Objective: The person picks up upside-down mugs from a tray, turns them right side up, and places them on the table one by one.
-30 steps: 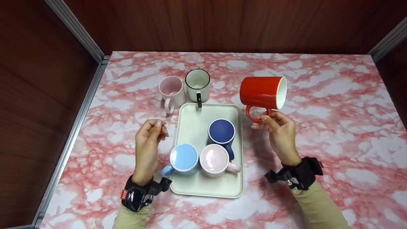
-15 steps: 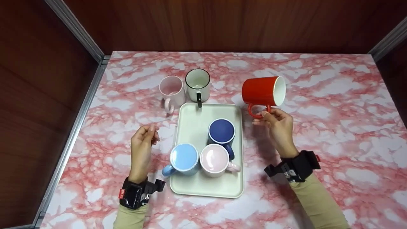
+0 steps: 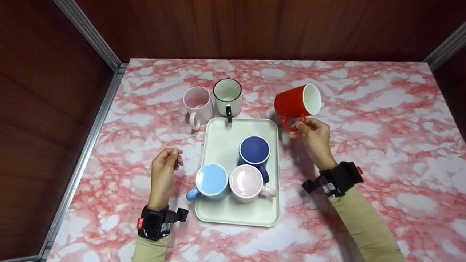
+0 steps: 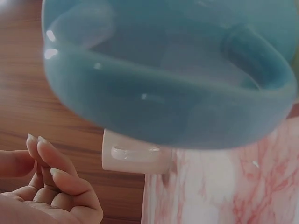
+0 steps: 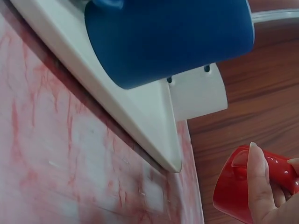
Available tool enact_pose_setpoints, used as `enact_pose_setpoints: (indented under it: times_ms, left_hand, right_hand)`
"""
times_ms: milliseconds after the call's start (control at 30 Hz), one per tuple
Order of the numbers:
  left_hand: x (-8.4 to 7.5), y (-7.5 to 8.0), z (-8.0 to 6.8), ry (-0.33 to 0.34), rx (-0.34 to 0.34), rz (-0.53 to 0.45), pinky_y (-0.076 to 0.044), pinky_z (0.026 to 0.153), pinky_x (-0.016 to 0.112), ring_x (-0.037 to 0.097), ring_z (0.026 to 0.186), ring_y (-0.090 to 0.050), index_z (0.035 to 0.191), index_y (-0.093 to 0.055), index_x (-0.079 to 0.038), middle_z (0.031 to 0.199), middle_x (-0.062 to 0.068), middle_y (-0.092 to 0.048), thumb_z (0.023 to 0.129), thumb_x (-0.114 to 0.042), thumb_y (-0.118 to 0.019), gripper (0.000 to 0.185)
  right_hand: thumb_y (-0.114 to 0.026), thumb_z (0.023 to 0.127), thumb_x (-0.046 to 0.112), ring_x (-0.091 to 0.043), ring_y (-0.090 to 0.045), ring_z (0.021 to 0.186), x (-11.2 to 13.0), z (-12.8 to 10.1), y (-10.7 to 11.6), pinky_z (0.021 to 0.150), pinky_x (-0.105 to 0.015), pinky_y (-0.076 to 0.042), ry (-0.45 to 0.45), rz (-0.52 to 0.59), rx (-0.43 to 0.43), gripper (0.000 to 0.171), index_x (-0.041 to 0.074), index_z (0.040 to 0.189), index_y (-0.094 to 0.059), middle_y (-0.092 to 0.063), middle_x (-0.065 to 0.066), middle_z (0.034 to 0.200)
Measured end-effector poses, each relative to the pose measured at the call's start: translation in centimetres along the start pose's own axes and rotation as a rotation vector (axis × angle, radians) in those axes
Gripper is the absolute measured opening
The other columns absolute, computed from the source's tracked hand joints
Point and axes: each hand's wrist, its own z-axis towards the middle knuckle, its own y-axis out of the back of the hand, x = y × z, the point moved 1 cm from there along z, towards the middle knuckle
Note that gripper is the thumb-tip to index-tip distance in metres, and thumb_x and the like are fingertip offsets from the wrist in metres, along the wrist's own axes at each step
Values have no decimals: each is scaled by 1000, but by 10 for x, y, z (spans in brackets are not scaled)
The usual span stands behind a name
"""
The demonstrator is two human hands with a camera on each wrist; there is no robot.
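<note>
My right hand pinches the handle of a red mug with a white inside, held tilted above the table just right of the tray's far corner. In the right wrist view the red mug shows under my fingers. My left hand hovers left of the tray with loosely curled fingers and holds nothing. A pale tray carries three upside-down mugs: dark blue, light blue and pink. In the left wrist view the light blue mug fills the frame above my left hand.
Beyond the tray stand an upright pink mug and a white mug with a black rim. The pink marble table is walled by dark wood panels at the back and sides. A metal strip edges its left side.
My right hand has carried the red mug down and away from me, tipping its mouth upward. My left hand has dropped back toward me and lowered beside the tray.
</note>
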Motion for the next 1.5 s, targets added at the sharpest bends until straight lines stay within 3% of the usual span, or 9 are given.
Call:
enact_pose_setpoints:
  times_ms: [167, 300, 433, 700, 867, 1133, 1500]
  left_hand:
    - [4, 2, 0, 13, -12, 8, -39, 60, 26, 13, 62, -48, 90, -58, 6, 67, 4, -51, 95, -9, -48, 18]
    - [6, 3, -1, 25, -8, 15, -39, 59, 24, 13, 62, -48, 91, -57, 8, 66, 4, -51, 95, -10, -48, 21]
    - [7, 4, -2, 22, -5, 20, -39, 59, 24, 13, 62, -48, 90, -57, 9, 65, 4, -51, 95, -11, -49, 22]
    - [11, 3, -2, 35, -2, 3, -38, 58, 22, 13, 61, -47, 87, -58, 7, 65, 4, -51, 94, -10, -49, 20]
    - [12, 3, -3, 47, 5, 19, -39, 61, 25, 13, 62, -47, 89, -58, 6, 67, 4, -51, 95, -10, -48, 19]
    - [12, 3, -3, 49, 4, 24, -38, 60, 24, 13, 63, -46, 89, -58, 6, 67, 4, -51, 95, -10, -48, 19]
    - [13, 4, -3, 34, -4, 37, -39, 59, 23, 12, 61, -47, 88, -58, 8, 66, 4, -51, 94, -9, -49, 20]
  right_hand:
    - [-56, 83, -11, -20, -61, 56, -5, 11, -3, 54, -32, -53, 15, -103, -1, 7, -6, 79, -57, -58, -12, 73]
    - [-55, 84, -10, -17, -60, 51, -8, 19, -5, 53, -29, -53, 21, -206, 14, 1, -11, 84, -56, -60, -15, 74]
    - [-56, 84, -9, -15, -60, 51, -12, 23, -8, 52, -27, -52, 25, -280, 18, 10, -18, 90, -55, -62, -16, 74]
    - [-57, 84, -7, -13, -62, 55, -20, 30, -12, 52, -27, -52, 35, -435, 23, 9, -15, 87, -57, -62, -11, 70]
    - [-60, 85, -2, -12, -62, 56, -20, 34, -15, 53, -28, -52, 24, -542, 54, 15, -16, 91, -59, -64, -21, 77]
    - [-58, 87, 0, -16, -62, 54, -20, 42, -18, 54, -33, -53, 3, -571, 81, 18, -16, 95, -59, -61, -33, 85]
    - [-63, 83, 0, -13, -59, 49, -23, 44, -23, 46, -25, -50, 108, -690, 69, 14, -14, 85, -63, -63, -24, 71]
